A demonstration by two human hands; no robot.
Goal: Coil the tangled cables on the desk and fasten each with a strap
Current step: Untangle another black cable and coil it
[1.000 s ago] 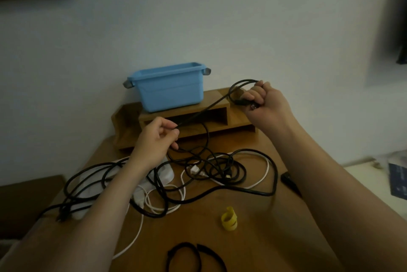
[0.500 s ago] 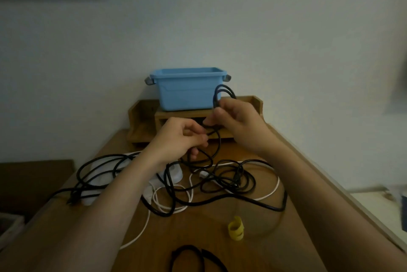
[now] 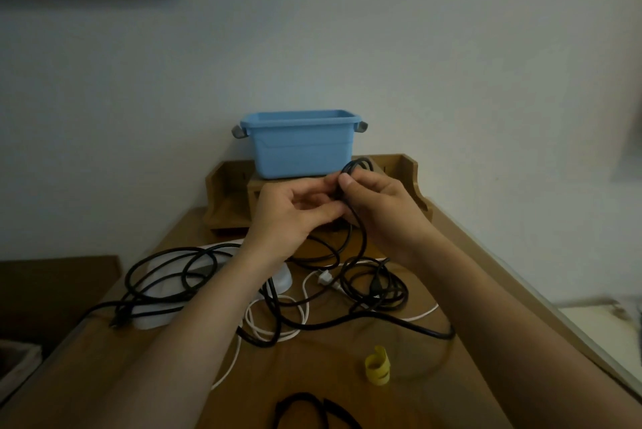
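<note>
A black cable [image 3: 364,241] rises in a small loop just in front of the blue bin [image 3: 302,147]. Its remaining length sprawls tangled below the bin with a white cable [image 3: 326,277]. Nearer still, a curled yellow strap [image 3: 377,362] and a black strap [image 3: 338,412] lie apart.

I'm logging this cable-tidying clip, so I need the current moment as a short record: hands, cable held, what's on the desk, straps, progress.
left: left hand pinches the black cable beside the right hand
right: right hand grips a small raised loop of that cable
desk: on the desk, the rest of the black cable lies tangled with a white cable
straps: yellow strap and black strap lie loose near the front edge
progress: nothing fastened yet
</note>
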